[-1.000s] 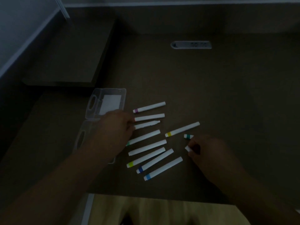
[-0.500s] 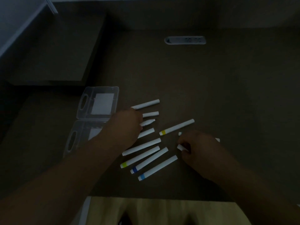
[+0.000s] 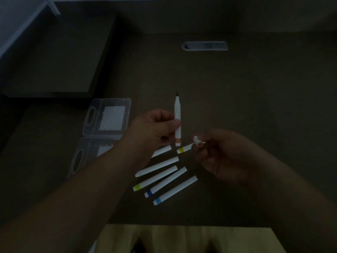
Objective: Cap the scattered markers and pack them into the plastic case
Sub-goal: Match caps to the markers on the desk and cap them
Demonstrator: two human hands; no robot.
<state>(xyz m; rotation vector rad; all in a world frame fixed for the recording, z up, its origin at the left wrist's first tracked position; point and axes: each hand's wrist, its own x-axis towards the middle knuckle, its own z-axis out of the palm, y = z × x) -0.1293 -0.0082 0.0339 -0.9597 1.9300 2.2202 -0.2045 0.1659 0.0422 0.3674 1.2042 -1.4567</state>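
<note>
My left hand (image 3: 155, 131) pinches an uncapped white marker with an orange band (image 3: 177, 114), held above the desk with its tip pointing away from me. My right hand (image 3: 220, 152) pinches a small white cap with an orange band (image 3: 198, 141) just right of that marker's lower end. Several white markers lie on the dark desk below the hands, among them one with a yellow band (image 3: 184, 149), a lime-banded one (image 3: 155, 180), a dark-blue-banded one (image 3: 166, 182) and a light-blue-banded one (image 3: 175, 190). The clear plastic case (image 3: 107, 115) lies open at the left.
A grey cable outlet (image 3: 205, 46) is set into the desk (image 3: 255, 106) at the back. A raised dark block (image 3: 54, 52) stands at the back left. The desk's front edge runs along the bottom, with a light wooden floor (image 3: 182, 238) below.
My left hand picked an uncapped marker off the desk and raised it. My right hand lifted a cap from the desk and brought it beside the marker.
</note>
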